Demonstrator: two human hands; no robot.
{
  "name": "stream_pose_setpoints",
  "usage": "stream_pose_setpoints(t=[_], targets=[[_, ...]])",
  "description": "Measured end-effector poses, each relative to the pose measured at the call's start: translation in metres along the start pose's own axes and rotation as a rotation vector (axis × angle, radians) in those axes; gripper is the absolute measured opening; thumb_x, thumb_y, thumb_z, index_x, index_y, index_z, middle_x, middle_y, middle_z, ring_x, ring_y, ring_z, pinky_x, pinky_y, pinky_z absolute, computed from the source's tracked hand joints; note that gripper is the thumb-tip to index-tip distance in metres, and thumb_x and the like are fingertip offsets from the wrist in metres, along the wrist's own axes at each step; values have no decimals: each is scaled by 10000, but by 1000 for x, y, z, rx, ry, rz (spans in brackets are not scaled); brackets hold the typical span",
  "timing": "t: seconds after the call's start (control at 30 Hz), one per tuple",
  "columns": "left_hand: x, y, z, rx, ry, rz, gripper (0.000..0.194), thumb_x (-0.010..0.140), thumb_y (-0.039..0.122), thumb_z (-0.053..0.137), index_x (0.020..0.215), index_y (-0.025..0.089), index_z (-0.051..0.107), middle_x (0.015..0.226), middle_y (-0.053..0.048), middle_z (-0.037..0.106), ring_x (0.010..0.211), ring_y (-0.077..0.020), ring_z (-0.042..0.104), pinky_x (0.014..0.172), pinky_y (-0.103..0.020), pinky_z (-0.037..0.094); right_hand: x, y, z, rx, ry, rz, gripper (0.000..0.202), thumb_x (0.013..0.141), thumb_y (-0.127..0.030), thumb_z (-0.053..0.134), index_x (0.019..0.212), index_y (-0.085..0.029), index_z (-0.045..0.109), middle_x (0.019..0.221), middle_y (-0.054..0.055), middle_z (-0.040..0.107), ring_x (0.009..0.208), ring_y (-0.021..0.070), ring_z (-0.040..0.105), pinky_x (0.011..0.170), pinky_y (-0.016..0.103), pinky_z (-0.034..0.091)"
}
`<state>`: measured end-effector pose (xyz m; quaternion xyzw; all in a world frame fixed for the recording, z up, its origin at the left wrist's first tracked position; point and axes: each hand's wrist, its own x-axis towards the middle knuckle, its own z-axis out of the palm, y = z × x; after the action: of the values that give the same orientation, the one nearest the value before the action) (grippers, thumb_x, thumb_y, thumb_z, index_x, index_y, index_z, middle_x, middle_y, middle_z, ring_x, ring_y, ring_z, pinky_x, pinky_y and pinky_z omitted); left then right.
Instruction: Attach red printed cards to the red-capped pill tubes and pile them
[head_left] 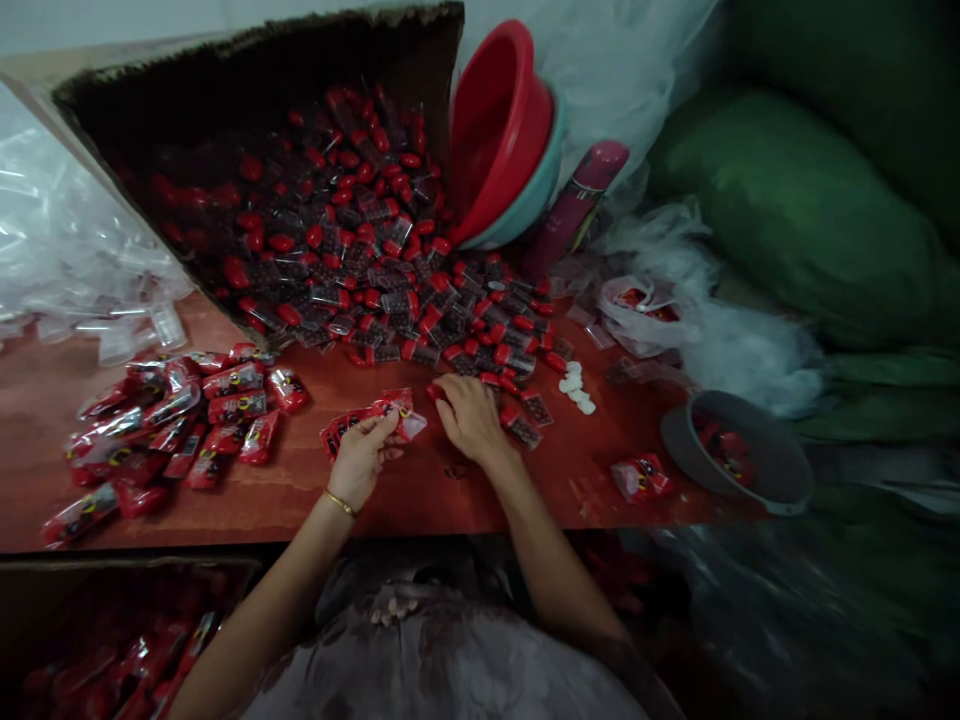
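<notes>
Head view: near the tabletop's [420, 505] front edge, the left hand [358, 458] is clamping its fingers [385, 428] on red packets [395, 402]; the right hand [472, 418], finger closure indeterminable, is reaching red-capped tubes [515, 360].

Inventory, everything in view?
Table: one, red, centre
Box: one, brown, back left
Tubes: many, red-capped, spilling from box
Basins: two, red and blue, beside box
Can: one, magenta, beside basins
Discs: several, white, beside tubes
Bowl: one, grey, table right
Packets: many, red, table, bowl, lower box
Plastic pieces: many, clear, far left
Bags: several, translucent, behind bowl
Sacks: count unclear, green, right
Torso: one, grey-clad, bottom
Left hand: one, holding flat red packets
Right hand: one, at tubes
</notes>
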<state>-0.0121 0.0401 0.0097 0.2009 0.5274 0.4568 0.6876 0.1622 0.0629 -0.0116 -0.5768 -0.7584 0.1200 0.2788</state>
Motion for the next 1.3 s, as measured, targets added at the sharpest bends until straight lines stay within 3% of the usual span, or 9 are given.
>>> stream_pose_setpoints(t=[0.1,0.23,0.33,0.5,0.67,0.8,0.97,1.1,1.3], targets=[[1,6,1,-66,-51,-124,229,627,294,766,644,151,588,558,14,614,515,-100,584,485,-200,451,9,20,-10,-237,-88,-40,349,845,-190,466,1174,-157,575,1219,122,605,1141,306,452,1020,536,214],[0,8,1,-95,-87,-208,154,722,284,696,727,156,610,615,-1,647,551,-106,604,510,-207,457,-5,26,-13,-304,-135,-128,378,884,-340,466,1204,-164,564,1187,123,624,1127,311,456,1053,572,122],[-1,7,2,-82,-95,-221,174,731,305,692,772,151,622,658,-17,669,577,-114,621,515,-206,456,-23,23,-11,-308,-93,-86,363,889,-326,456,1199,-167,558,1197,140,609,1101,309,476,1045,566,151],[-3,3,5,-38,-89,-181,220,683,318,735,726,147,603,622,-17,660,569,-125,630,510,-208,463,-39,15,-12,-193,-84,4,241,866,-256,490,1079,-195,584,1041,96,658,993,261,539,1011,508,237],[-6,3,4,-20,-52,-131,212,682,293,734,675,143,585,583,-8,644,564,-129,639,497,-201,461,-41,4,-15,-242,-159,-56,505,814,-444,575,1234,-172,505,1264,138,549,1142,312,453,1045,543,158],[-7,9,-2,-49,-6,-130,189,706,281,713,687,146,582,603,-6,647,575,-129,645,505,-207,467,-47,3,-14,-218,-172,-68,345,841,-367,569,1138,-191,568,1181,113,601,1064,269,512,969,464,298],[-8,9,-3,-33,-27,-146,186,712,292,707,702,145,593,603,-12,649,573,-128,639,497,-205,460,-65,3,-18,-73,-1,-15,349,813,-429,605,1063,-187,606,949,88,694,893,241,613,844,387,438],[-12,4,3,-1,-112,-158,188,694,303,718,699,146,614,627,-27,673,561,-132,629,508,-221,469,-78,-11,-28,90,100,-87,376,811,-432,611,1115,-212,595,1017,68,699,921,208,648,829,320,491],[-15,0,5,26,-129,-130,236,629,331,765,684,140,638,613,-27,671,539,-120,616,496,-205,456,-79,-20,-33,80,65,-20,364,800,-432,614,1106,-235,607,978,63,706,884,217,670,789,322,528]])
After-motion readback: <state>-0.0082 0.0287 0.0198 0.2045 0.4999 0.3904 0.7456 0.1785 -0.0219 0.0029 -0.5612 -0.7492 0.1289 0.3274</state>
